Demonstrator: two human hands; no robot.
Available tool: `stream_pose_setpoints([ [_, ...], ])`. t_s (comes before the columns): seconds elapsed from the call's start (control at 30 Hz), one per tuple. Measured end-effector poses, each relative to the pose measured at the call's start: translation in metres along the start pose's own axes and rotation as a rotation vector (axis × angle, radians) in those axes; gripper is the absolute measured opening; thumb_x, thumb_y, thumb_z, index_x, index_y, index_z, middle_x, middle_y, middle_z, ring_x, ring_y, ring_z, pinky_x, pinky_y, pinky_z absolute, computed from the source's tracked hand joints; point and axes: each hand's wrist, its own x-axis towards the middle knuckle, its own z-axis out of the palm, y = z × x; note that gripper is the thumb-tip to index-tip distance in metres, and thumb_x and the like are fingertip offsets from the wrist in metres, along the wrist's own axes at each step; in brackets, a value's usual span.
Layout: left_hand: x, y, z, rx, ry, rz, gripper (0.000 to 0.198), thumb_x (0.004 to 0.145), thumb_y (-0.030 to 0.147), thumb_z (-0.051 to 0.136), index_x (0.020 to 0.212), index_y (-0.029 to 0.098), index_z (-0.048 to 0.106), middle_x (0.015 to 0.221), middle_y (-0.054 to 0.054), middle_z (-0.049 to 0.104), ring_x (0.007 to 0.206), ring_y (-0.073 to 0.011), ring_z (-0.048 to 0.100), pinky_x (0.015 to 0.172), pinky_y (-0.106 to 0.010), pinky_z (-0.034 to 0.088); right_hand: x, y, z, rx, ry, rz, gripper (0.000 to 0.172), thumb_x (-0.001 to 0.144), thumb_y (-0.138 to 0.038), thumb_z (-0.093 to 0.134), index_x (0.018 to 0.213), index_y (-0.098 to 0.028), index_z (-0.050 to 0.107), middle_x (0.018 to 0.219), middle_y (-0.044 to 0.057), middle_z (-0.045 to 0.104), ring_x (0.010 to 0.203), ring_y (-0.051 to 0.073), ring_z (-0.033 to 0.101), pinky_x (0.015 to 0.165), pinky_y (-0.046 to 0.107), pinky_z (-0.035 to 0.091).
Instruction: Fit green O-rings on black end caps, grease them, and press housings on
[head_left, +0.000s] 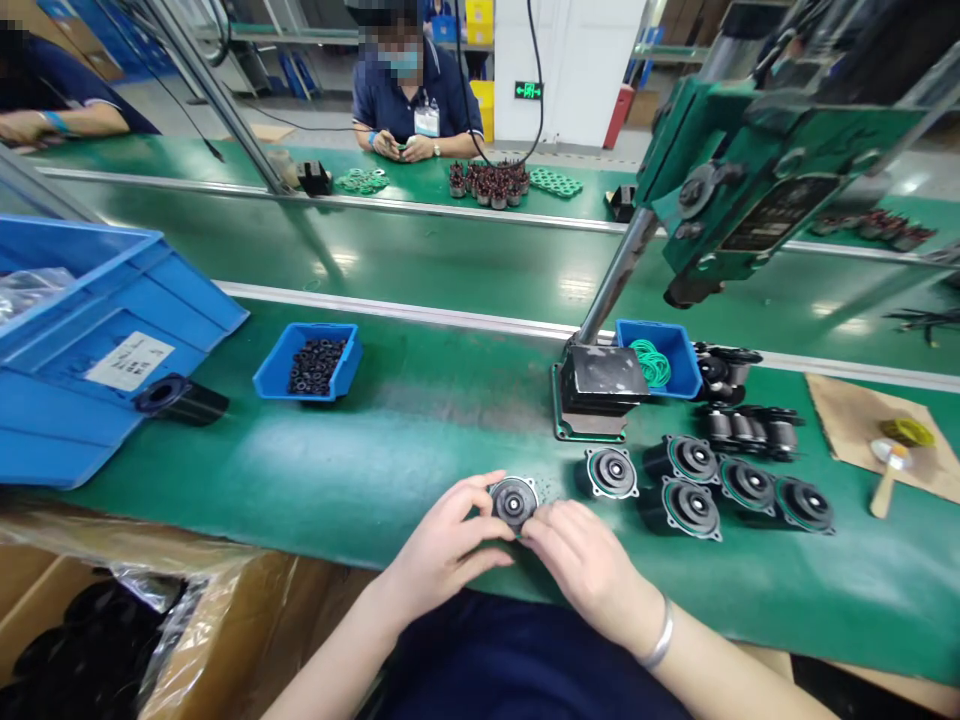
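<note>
A round black motor housing (pixel 514 500) with a metal flange and a pale centre faces up near the bench's front edge. From its left side, the fingers and thumb of my left hand (pixel 446 540) grip it. My right hand (pixel 581 550) has its fingertips closed on the housing's lower right rim; whether a small part such as a ring is between them is hidden. A similar housing (pixel 611 472), with a green ring around its rim, stands to the right of my hands. Beyond it are several more green-ringed housings (pixel 691 506) grouped together.
A green press (pixel 772 190) stands over its black base (pixel 606 375). Behind this is a blue bin (pixel 684 358) of green rings (pixel 651 362). Farther left are a small bin (pixel 346 372) of black rings, a black cylinder (pixel 196 402) and a large blue bin (pixel 60 400). A co-worker (pixel 412 100) sits opposite.
</note>
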Motion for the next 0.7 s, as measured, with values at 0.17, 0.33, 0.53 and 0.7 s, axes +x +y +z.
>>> stream_pose_setpoints([
  [0.17,0.0,-0.002,0.02,0.051,0.203,-0.093,0.052,0.086,0.025,0.071,0.133,0.027,0.046,0.137,-0.014,0.044,0.137,-0.0318,0.046,0.11,-0.051,0.046,0.0,0.008,-0.022,-0.018,0.063,-0.227,0.023,0.093,-0.011,0.051,0.113,-0.011,0.061,0.088,0.008,0.065,0.078,0.017,0.057,0.067,0.03,0.048],
  [0.33,0.032,-0.002,0.036,0.108,-0.038,-0.058,0.078,0.084,0.033,0.074,0.146,0.028,0.028,0.138,-0.014,0.054,0.129,-0.0306,0.055,0.108,-0.052,0.05,-0.007,0.05,-0.059,-0.179,0.208,0.276,0.038,0.09,-0.015,0.059,0.127,-0.018,0.053,0.116,0.014,0.059,0.11,0.024,0.056,0.094,0.042,0.051],
  [0.53,0.062,0.021,0.063,0.198,-0.151,0.225,0.066,0.078,0.03,0.079,0.134,0.019,0.045,0.131,-0.016,0.059,0.132,-0.0343,0.051,0.107,-0.054,0.05,-0.052,0.094,-0.102,-0.302,0.317,0.54,0.03,0.093,-0.025,0.057,0.123,-0.02,0.056,0.119,0.012,0.059,0.116,0.024,0.057,0.104,0.046,0.047],
  [0.7,0.086,0.022,0.08,0.33,-0.149,0.344,0.06,0.074,0.033,0.083,0.125,0.019,0.056,0.146,-0.021,0.044,0.145,-0.045,0.029,0.107,-0.065,0.045,-0.106,0.139,-0.145,-0.506,0.426,0.747,0.024,0.096,-0.034,0.051,0.113,-0.019,0.059,0.111,0.011,0.063,0.108,0.022,0.061,0.098,0.042,0.051],
])
